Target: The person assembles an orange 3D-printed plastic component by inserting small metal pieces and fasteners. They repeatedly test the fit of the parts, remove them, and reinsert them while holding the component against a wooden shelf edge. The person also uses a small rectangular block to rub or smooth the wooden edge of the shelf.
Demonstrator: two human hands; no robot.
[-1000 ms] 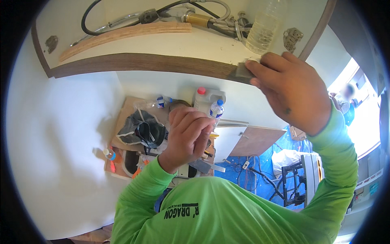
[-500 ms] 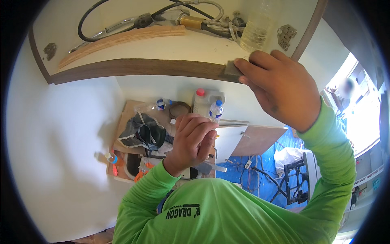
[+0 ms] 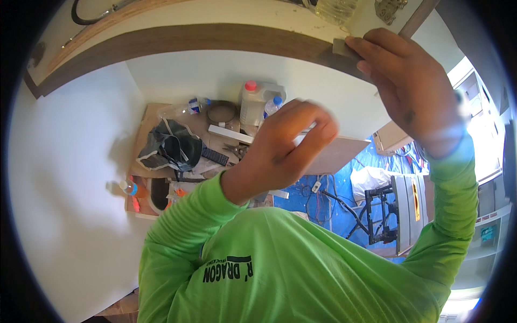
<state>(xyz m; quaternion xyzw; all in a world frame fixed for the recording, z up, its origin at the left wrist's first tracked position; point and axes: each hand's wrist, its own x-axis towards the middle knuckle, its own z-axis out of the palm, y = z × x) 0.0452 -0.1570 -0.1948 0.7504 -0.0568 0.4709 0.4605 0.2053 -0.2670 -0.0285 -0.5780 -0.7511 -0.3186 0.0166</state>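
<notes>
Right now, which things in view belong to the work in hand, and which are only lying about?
Seemingly in use: right hand, small grey pad it holds, brown cabinet edge.
Apparently just lying about: dark bag, red-capped jug, small blue-banded bottle.

So it's a wide fisheye on the person's head, left one of a pair, aimed down and forward over the green shirt [image 3: 301, 269]. Pretty close in: the left hand [image 3: 283, 148] and right hand [image 3: 414, 81] sit near the lens, blue floor sheet [image 3: 291, 203] way farther off to the right. The cabinet edge [image 3: 215, 37] ahead bows hard left to right.
</notes>
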